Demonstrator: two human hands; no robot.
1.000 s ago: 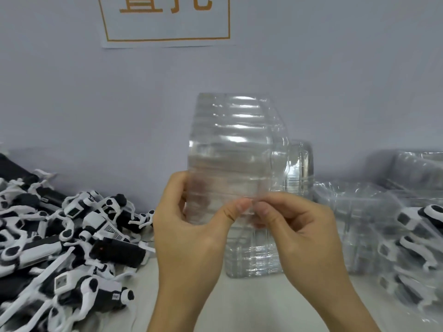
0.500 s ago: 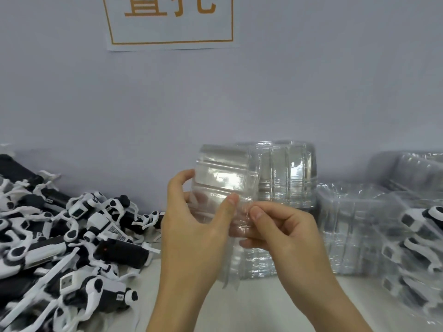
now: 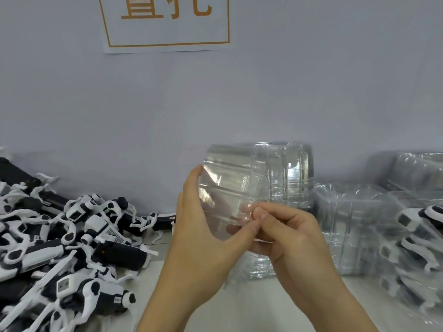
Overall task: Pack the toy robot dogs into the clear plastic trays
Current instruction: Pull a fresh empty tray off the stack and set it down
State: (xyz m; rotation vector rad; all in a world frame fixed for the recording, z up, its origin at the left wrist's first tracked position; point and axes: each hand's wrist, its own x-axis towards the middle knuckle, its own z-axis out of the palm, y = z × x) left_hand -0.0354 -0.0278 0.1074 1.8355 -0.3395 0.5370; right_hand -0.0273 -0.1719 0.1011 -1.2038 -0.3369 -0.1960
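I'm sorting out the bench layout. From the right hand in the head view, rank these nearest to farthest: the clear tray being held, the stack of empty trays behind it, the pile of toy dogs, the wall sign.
1. Clear tray: in the right hand's grip.
2. Stack of empty trays: just behind.
3. Pile of toy dogs: far left on the table.
4. Wall sign: high on the wall.

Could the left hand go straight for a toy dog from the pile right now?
Probably not yet. The left hand grips the clear tray that the right hand pinches. The dog pile lies just to its left with nothing between, so once it lets go the way looks free.
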